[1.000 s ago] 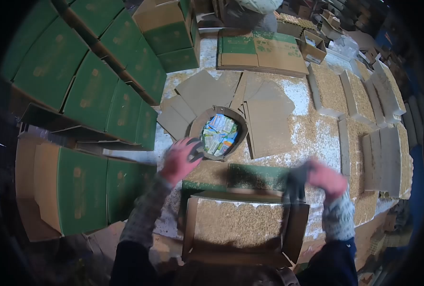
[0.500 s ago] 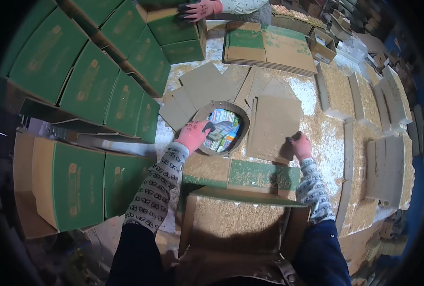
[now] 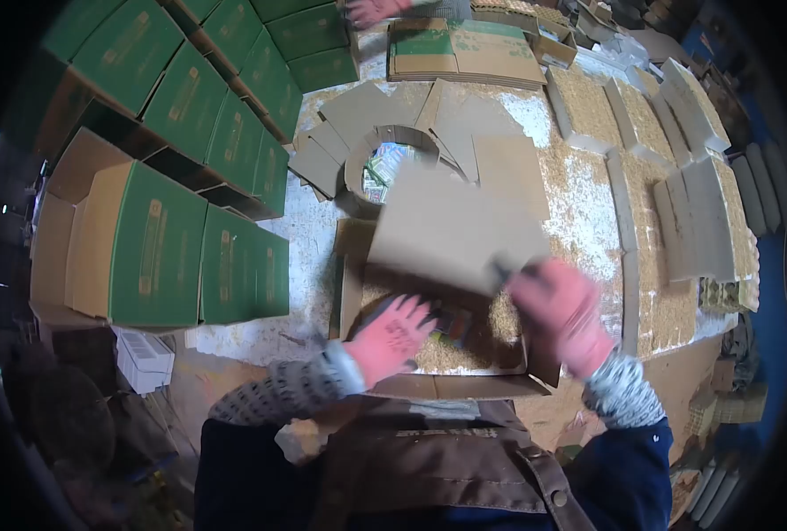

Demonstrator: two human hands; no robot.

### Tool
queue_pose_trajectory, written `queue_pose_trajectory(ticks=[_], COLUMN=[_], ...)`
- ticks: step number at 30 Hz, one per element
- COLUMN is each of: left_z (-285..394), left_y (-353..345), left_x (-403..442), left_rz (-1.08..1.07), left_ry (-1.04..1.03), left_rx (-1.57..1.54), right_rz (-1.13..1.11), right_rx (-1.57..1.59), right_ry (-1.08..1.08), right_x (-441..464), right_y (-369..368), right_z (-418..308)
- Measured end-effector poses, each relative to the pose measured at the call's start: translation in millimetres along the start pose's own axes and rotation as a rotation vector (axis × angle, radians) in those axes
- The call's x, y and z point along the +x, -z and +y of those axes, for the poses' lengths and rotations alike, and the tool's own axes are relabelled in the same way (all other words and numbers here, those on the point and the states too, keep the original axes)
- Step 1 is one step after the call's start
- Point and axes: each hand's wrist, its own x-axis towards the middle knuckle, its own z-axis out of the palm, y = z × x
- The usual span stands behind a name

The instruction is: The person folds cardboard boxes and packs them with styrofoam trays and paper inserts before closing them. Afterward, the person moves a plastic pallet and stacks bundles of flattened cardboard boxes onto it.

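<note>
An open cardboard box (image 3: 442,387) with sawdust-like filling stands close to my body. My left hand (image 3: 391,341), in a pink and dark glove, lies over its left part with fingers spread. Beside those fingers a small colourful packet (image 3: 453,324) rests on the filling. My right hand (image 3: 560,305), blurred, pinches the lower right corner of a flat cardboard sheet (image 3: 455,226), which is tilted over the far part of the box. Beyond the sheet is a round cardboard container (image 3: 354,168) of colourful packets (image 3: 384,166), partly covered by it.
Green boxes (image 3: 159,248) stand in rows on the left. Loose cardboard sheets (image 3: 367,106) lie around the round container, with flattened boxes (image 3: 464,55) behind. White-sided blocks topped with sawdust (image 3: 583,106) line the right. Another person's gloved hand (image 3: 376,11) is at the top.
My left hand has moved from the round container into the near box. My right hand has lifted a cardboard sheet and brought it over the box. The view has tilted down.
</note>
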Motion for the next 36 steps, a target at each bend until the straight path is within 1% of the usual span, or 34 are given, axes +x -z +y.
queue_pose_trajectory(ticks=[1, 2, 3, 4, 5, 6, 7, 9, 10, 11, 12, 13, 14, 15, 16, 17, 19, 21, 23, 24, 25, 26, 27, 28, 30, 31, 33, 36], left_z=[-7.9, -11.2, -5.5, -0.7, -3.6, -8.0, -12.5, -13.6, -12.5, -10.1, -7.4, -5.9, -2.9, -6.6, -11.1, -13.1, -25.5, -22.6, -33.3, -33.6, -26.1, -18.3, -9.9, 1.8, 14.3, 17.8, 15.6, -3.2], left_y=[-30.4, -7.8, 32.7, 53.3, 52.5, 35.2, 13.8, -6.8, -10.4, -11.5, -13.2, -13.9, -9.5, -7.7, -0.9, 4.1, 0.9, -10.5, -25.6, -68.3, -77.7, -87.2, -96.8, -105.0, -99.9, -91.7, -59.1, 9.4], left_x=[-21.7, -39.6, -62.1, -75.6, -76.1, -76.9, -76.2, -69.9, -68.7, -69.7, -71.6, -72.6, -66.0, -59.6, -45.5, -32.2, -34.2, -37.1, -43.1, -40.4, -37.9, -35.4, -33.0, -37.0, -53.6, -65.1, -84.7, -95.9], left_rz=[0.038, 0.221, 0.401, 0.581, 0.507, 0.636, 0.766, 0.936, 1.017, 0.991, 0.963, 0.926, 0.879, 0.766, 0.533, 0.308, 0.381, 0.504, 0.693, 1.047, 0.912, 0.795, 0.694, 0.673, 0.779, 0.842, 0.96, 1.123], left_ry=[0.012, 0.147, 0.279, 0.42, 0.671, 0.657, 0.639, 0.692, 0.71, 0.707, 0.705, 0.703, 0.671, 0.538, 0.395, 0.261, 0.16, 0.309, 0.467, 0.619, 0.697, 0.838, 1.047, 1.019, 0.848, 0.779, 0.655, 0.503], left_rx=[-0.156, -0.143, -0.139, -0.145, -0.11, -0.355, -0.595, -0.791, -0.893, -0.78, -0.668, -0.555, -0.603, -0.545, -0.391, -0.243, -0.13, -0.445, -0.685, -1.21, -1.59, -2.025, -2.363, -2.456, -2.296, -2.146, -1.795, -1.289], right_rz=[-0.124, -0.207, -0.298, -0.414, -0.532, -0.653, -0.635, -0.579, -0.628, -0.465, -0.163, 0.107, 0.016, -0.1, -0.219, -0.382, -0.077, -0.451, -0.286, -0.263, -0.269, -0.26, -0.243, -0.288, -0.35, -0.325, -0.251, -0.071], right_rx=[0.036, -0.012, -0.057, -0.054, -0.049, -0.045, 0.071, 0.295, 0.441, 0.825, 1.072, 0.87, 0.823, 0.915, 0.99, 1.2, 1.072, 0.826, 0.738, 0.617, 0.582, 0.497, 0.664, 0.69, 0.736, 0.755, 0.796, 0.844], right_ry=[0.113, 0.231, 0.345, 0.294, 0.247, 0.208, 0.174, 0.109, -0.061, -0.245, -0.645, -0.683, -0.791, -0.899, -1.011, -1.108, -0.815, -1.139, -1.059, -0.981, -0.92, -0.595, -0.83, -0.776, -0.7, -0.659, -0.575, -0.435], right_x=[-14.2, -33.4, -50.3, -61.0, -70.0, -74.9, -78.4, -74.2, -72.1, -71.9, -88.5, -95.8, -110.2, -109.6, -109.1, -88.2, -93.9, -89.9, -126.4, -137.7, -146.1, -166.0, -167.2, -157.0, -140.0, -122.3, -88.7, -36.6], right_y=[-9.9, -26.2, -47.3, -68.9, -89.8, -96.7, -93.3, -68.9, -32.7, -8.2, -0.2, -0.4, -28.5, -52.6, -76.9, -95.8, -149.0, -123.9, -153.7, -167.0, -162.2, -179.4, -173.0, -160.3, -131.9, -121.8, -101.3, -93.8], right_z=[-13.8, -18.9, -20.5, -19.5, -17.3, -17.5, -16.0, -3.7, 3.3, 19.4, 40.7, 59.6, 87.7, 91.6, 95.4, 75.1, 78.8, 63.4, 85.7, 101.5, 109.2, 135.2, 135.2, 134.4, 118.8, 106.9, 75.3, 22.5])
